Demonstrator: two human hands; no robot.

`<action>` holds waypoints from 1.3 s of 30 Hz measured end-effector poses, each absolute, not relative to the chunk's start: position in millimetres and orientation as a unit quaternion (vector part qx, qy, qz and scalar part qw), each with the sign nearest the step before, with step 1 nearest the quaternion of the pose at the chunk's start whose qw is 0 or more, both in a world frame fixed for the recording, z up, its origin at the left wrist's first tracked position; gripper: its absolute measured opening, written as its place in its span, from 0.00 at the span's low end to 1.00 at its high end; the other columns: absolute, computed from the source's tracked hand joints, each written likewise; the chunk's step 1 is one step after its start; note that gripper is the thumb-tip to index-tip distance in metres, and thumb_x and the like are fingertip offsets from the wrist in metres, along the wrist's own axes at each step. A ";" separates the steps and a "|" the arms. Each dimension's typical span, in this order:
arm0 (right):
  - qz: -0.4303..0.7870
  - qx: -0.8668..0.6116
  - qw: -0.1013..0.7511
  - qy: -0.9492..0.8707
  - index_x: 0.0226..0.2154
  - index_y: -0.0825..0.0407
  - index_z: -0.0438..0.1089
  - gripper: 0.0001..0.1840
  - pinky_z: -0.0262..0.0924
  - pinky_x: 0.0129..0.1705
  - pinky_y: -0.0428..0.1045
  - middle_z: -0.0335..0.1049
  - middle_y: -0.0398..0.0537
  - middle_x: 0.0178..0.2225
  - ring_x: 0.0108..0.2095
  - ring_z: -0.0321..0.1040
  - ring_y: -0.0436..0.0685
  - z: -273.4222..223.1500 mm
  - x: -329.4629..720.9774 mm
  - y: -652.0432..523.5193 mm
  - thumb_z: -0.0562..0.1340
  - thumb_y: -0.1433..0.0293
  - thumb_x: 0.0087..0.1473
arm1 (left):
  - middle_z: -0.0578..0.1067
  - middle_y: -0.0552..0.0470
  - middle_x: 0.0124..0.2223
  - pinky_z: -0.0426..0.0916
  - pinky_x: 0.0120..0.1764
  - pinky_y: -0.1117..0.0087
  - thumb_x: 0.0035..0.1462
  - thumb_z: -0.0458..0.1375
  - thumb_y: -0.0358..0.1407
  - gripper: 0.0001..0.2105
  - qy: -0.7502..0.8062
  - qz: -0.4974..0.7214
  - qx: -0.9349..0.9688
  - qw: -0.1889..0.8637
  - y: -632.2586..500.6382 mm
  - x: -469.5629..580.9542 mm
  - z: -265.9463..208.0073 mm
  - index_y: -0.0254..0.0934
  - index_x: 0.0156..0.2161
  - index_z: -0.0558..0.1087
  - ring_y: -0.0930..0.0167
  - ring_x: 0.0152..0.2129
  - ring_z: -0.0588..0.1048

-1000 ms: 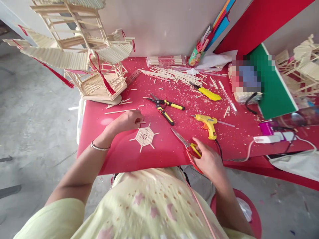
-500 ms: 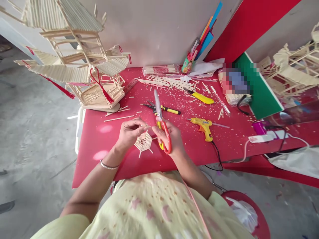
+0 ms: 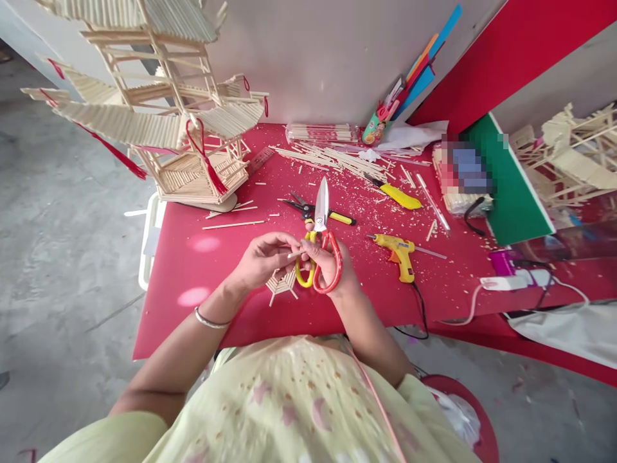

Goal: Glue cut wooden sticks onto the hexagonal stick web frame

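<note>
My right hand (image 3: 341, 273) is closed around a pair of scissors (image 3: 321, 215) with one red and one yellow handle, blades pointing away from me. Between the fingertips of my left hand (image 3: 265, 257) is a short piece of wooden stick (image 3: 295, 254), which the right fingertips also reach. Under both hands lies a web-shaped piece made of sticks (image 3: 283, 286), partly hidden by the fingers. Just beyond the hands, pliers with yellow-and-black handles (image 3: 341, 218) rest on the red table (image 3: 231, 257).
A stick-built pagoda (image 3: 193, 173) stands at the left. Loose sticks (image 3: 332, 159), a yellow utility knife (image 3: 400, 195) and wood scraps lie at the back. To the right are a yellow glue gun (image 3: 401, 254) with its cord, a power strip (image 3: 506, 283) and a green board (image 3: 515, 180).
The scissors have turned so that their handles face up more and spread over the web-shaped piece. My hands have come together at the short stick. The camera view has shifted slightly.
</note>
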State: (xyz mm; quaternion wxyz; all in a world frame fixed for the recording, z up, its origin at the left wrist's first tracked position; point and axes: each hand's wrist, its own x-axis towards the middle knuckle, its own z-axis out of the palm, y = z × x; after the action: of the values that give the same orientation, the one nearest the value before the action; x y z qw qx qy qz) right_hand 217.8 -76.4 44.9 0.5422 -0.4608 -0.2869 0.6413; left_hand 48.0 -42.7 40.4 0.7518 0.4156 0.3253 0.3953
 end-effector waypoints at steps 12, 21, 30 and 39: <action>0.404 -0.560 0.516 -0.506 0.59 0.44 0.63 0.29 0.71 0.38 0.50 0.72 0.42 0.36 0.34 0.72 0.53 41.9 235.2 -85.0 0.67 0.53 0.59 | 0.76 0.52 0.24 0.59 0.18 0.78 0.41 0.78 0.40 0.17 0.386 0.329 0.344 0.790 -41.1 49.0 33.1 0.32 0.32 0.80 0.80 0.15 0.67; 0.230 -0.646 0.316 -0.656 0.60 0.51 0.63 0.30 0.67 0.43 0.54 0.75 0.53 0.42 0.40 0.74 0.61 36.8 249.0 -121.1 0.63 0.52 0.63 | 0.75 0.54 0.25 0.64 0.20 0.80 0.39 0.78 0.37 0.17 0.380 0.445 0.304 0.752 -36.9 49.0 31.3 0.34 0.34 0.81 0.80 0.18 0.69; 0.193 -0.634 0.249 -0.706 0.63 0.52 0.64 0.25 0.65 0.43 0.52 0.75 0.54 0.44 0.41 0.72 0.60 38.1 228.5 -122.4 0.58 0.61 0.67 | 0.75 0.56 0.23 0.64 0.19 0.81 0.33 0.80 0.35 0.18 0.374 0.472 0.254 0.757 -36.3 50.2 31.0 0.32 0.31 0.81 0.82 0.16 0.68; 0.198 -0.637 0.214 -0.714 0.64 0.50 0.62 0.28 0.66 0.46 0.53 0.75 0.54 0.48 0.47 0.73 0.62 37.2 221.1 -116.2 0.60 0.66 0.63 | 0.77 0.54 0.25 0.65 0.21 0.80 0.32 0.81 0.33 0.18 0.368 0.475 0.233 0.765 -36.4 48.8 26.8 0.32 0.30 0.80 0.80 0.18 0.71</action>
State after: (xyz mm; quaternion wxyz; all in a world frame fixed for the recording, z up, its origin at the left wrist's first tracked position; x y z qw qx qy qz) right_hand 221.1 -116.2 37.2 0.2137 -0.6367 -0.7139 0.1982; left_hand 48.8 -36.4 26.8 0.7652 0.2327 0.3676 0.4746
